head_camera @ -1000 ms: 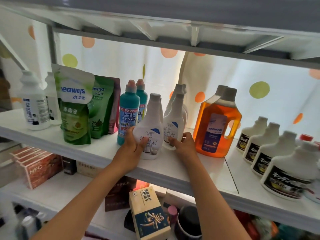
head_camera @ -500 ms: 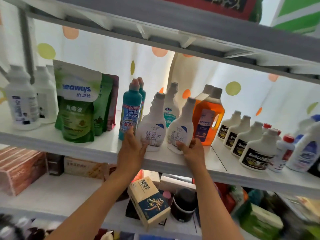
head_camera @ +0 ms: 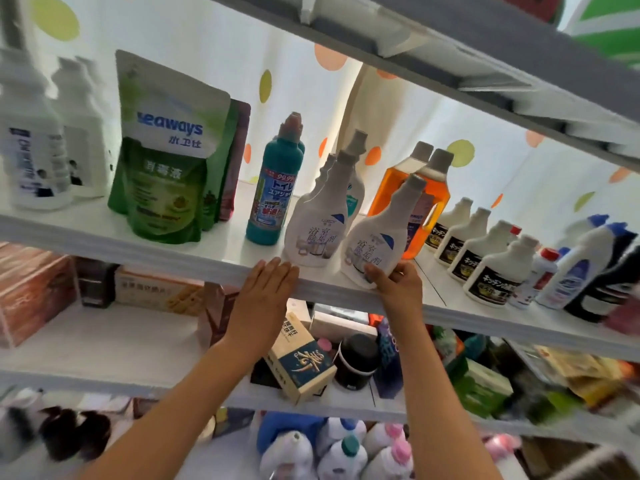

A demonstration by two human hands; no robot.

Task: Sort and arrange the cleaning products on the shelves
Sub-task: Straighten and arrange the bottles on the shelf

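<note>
Left hand (head_camera: pixel 265 292) has come off its bottle (head_camera: pixel 317 220), fingers flat and spread at the shelf (head_camera: pixel 173 247) front edge. Right hand (head_camera: pixel 398 284) pinches the tilted neighbour bottle (head_camera: pixel 375 244) at its base.

Behind everything I saw a white polka-dot curtain (head_camera: pixel 194 46), dots green and orange. Lower tier, 9 o'clock: reddish-brown carton (head_camera: pixel 31 292), with a pale printed box (head_camera: pixel 156 289) at its 3 o'clock. Near 6 o'clock: tilted blue-and-cream box (head_camera: pixel 301 362), black jar (head_camera: pixel 358 362) just beside it at 3 o'clock. Around 4 o'clock: green box (head_camera: pixel 485 382) and yellow packets (head_camera: pixel 581 372), too blurred for me to read.
</note>
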